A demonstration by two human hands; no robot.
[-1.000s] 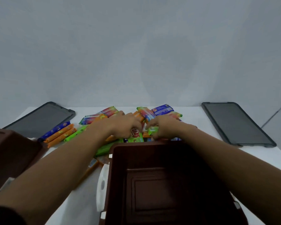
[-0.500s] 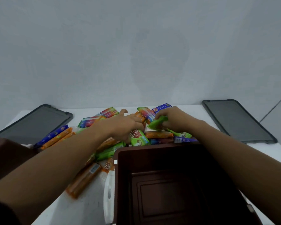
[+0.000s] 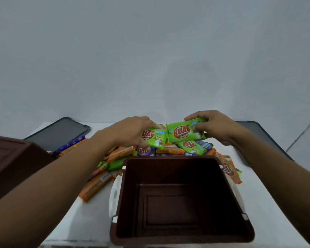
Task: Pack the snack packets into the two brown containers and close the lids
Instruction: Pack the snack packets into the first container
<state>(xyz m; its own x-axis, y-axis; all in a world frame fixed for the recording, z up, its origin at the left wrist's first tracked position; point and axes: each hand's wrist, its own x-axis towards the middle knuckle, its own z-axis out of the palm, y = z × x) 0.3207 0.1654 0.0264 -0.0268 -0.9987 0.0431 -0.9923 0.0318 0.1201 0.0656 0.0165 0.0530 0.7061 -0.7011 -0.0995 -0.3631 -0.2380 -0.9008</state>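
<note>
Both hands have risen off the heap since half a second ago, and each now carries a packet. The left hand (image 3: 131, 133) pinches a green foil snack packet with red lettering (image 3: 156, 139) between thumb and fingers. The right hand (image 3: 216, 127) pinches a second green foil packet (image 3: 183, 133) by its right end, fingers curled over the top edge and thumb on its face. The two packets hang side by side, almost touching, above the heap of orange, green and blue snack packets (image 3: 168, 150) on the white tabletop (image 3: 89, 217). They are just beyond the far rim of the open square brown plastic container (image 3: 170, 169), which shows nothing inside. A second brown container (image 3: 11, 161) stands at the near left, partly out of view.

This looks like the carry of the first packets to the box. The next move calls for drawing both hands nearer, over the opening, and releasing low so the packets land flat. Both forearms reach forward, flanking the open container.
</note>
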